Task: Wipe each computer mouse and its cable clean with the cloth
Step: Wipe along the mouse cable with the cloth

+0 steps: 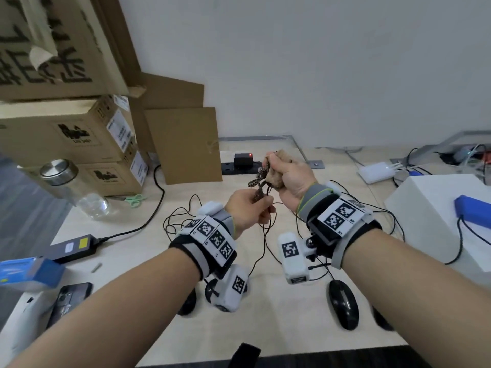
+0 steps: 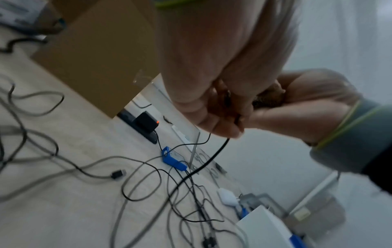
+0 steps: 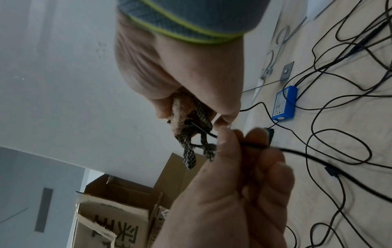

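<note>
My right hand [image 1: 285,172] is raised above the desk and grips a bunched brown cloth [image 1: 276,183] with a braided dark edge [image 3: 188,139]. Just below it my left hand [image 1: 251,207] pinches a thin black mouse cable [image 1: 261,251], which runs into the cloth and hangs down to the desk. In the right wrist view the cable [image 3: 297,152] passes between my left thumb and fingers. A black mouse [image 1: 344,304] lies on the desk near my right forearm. Another dark mouse [image 1: 187,301] is half hidden under my left wrist.
Stacked cardboard boxes [image 1: 66,134] fill the left rear, with a glass bottle [image 1: 69,187] and green scissors [image 1: 134,200] in front. A power adapter [image 1: 71,247] and phone [image 1: 69,301] lie at left. A white box [image 1: 435,221] stands right; loose cables [image 2: 148,176] cross the desk.
</note>
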Available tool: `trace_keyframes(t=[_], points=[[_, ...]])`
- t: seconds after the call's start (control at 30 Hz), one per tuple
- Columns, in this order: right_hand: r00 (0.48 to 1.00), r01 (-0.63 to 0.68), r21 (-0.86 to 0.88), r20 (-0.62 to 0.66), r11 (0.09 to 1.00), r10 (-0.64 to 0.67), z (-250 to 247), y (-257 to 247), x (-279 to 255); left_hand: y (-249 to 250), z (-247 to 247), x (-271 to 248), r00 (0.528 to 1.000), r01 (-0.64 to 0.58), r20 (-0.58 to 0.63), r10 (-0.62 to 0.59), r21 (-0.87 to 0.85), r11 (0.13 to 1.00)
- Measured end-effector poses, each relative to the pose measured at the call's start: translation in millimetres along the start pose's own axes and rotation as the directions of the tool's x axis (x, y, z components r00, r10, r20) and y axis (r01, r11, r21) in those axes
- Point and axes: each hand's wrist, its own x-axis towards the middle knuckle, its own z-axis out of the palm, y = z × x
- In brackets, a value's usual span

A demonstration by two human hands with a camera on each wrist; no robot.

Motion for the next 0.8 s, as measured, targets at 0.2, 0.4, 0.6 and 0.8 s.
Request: trace_keyframes(t=[0.2, 0.4, 0.6, 0.8], points=[[0.998, -0.006, -0.033, -0.058, 0.999, 0.004, 8, -19, 5, -19, -14, 11, 0.998, -0.035, -0.032, 0.061, 0.529, 0.848], [0.998, 0.017, 0.014, -0.055, 1.000, -0.016, 23, -64, 11, -42, -40, 8, 0.974, -0.115, 0.174, -0.147, 0.933, 0.342], [0.999, 0.022, 0.073, -0.038, 0.997, -0.020, 28, -83, 14, -50, -66, 3, 0.948, -0.157, 0.200, -0.248, 0.971, 0.182], [0.998, 0.057, -0.019, -0.006, 0.998, -0.057, 28, -51, 10, 25, -43, 10, 0.981, -0.196, 0.073, 0.182, 0.433, 0.880]])
